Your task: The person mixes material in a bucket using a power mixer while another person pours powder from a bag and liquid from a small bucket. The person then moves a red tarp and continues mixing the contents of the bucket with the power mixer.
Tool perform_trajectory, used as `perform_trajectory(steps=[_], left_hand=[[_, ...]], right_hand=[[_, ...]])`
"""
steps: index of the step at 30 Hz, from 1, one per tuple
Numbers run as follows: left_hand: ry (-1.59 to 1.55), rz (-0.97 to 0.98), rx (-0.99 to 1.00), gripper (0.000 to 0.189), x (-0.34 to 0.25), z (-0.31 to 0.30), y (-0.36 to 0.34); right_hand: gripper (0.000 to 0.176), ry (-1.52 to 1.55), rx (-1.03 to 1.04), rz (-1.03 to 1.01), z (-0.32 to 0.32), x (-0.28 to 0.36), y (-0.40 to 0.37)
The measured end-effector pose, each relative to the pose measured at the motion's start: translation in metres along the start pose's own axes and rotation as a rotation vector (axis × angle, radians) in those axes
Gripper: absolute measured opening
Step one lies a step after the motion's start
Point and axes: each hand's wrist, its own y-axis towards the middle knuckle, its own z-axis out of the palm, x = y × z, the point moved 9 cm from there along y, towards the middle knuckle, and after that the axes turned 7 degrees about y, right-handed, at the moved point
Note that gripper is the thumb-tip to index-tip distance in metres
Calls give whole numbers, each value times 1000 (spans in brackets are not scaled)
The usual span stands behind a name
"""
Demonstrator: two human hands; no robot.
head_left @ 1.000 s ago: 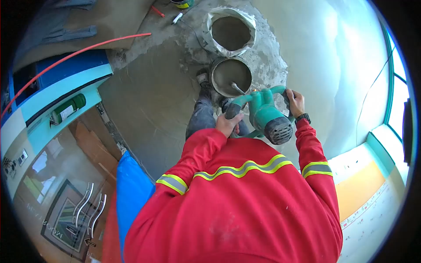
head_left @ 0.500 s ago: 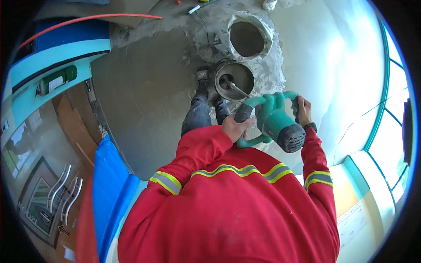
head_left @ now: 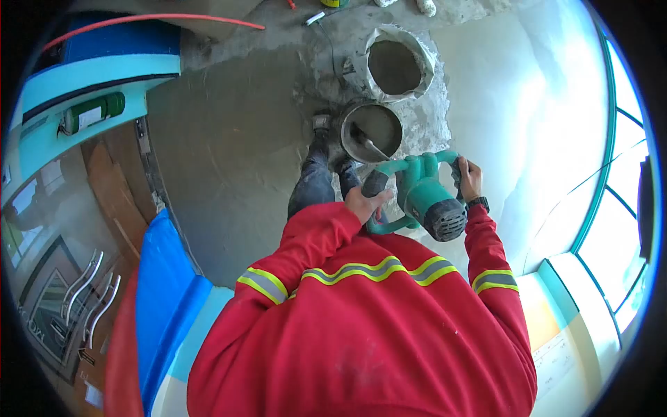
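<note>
A green hand-held paddle mixer with a dark motor end is held in front of my chest. My left hand is closed around its left handle, and my right hand is wrapped around the dark grip on the right. From the mixer a metal shaft slants down into a round bucket of wet grey mix. At the lower end of the shaft, something dark shows at the mix's surface. The bucket stands on the floor beside my feet.
Beyond the bucket stands a white sack-like container of grey material. A cable runs along the rough floor. At the left are a green cylinder, a blue sheet and a red hose. Windows line the right.
The mixer and both hands have shifted slightly left. The shaft sits differently in the bucket, and the dark hollow around it has given way to a flatter surface. Both hands keep their grip.
</note>
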Motion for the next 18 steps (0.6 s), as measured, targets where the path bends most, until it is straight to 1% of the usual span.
perform_trajectory(steps=[4,5,8,11,13,14,17,18], left_hand=[[-42,-14,-13,28,17,4,10],[-39,-19,-13,28,20,7,8],[-54,-7,-55,35,24,6,8],[-55,0,-23,34,41,11,17],[-48,-7,-24,33,43,13,21],[-48,-14,-26,32,41,15,19],[65,-28,14,30,28,14,16],[55,-28,40,30,27,13,13]], right_hand=[[51,3,-36,-66,2,-13,-5],[52,6,-33,-34,2,-22,-9],[54,7,-32,29,1,-38,-15],[54,3,-47,47,1,-26,-27],[53,38,-73,47,0,-20,-32],[54,46,-60,81,0,-19,-37],[54,9,-101,13,-2,-38,-47],[55,-19,-118,-10,-1,-42,-55]])
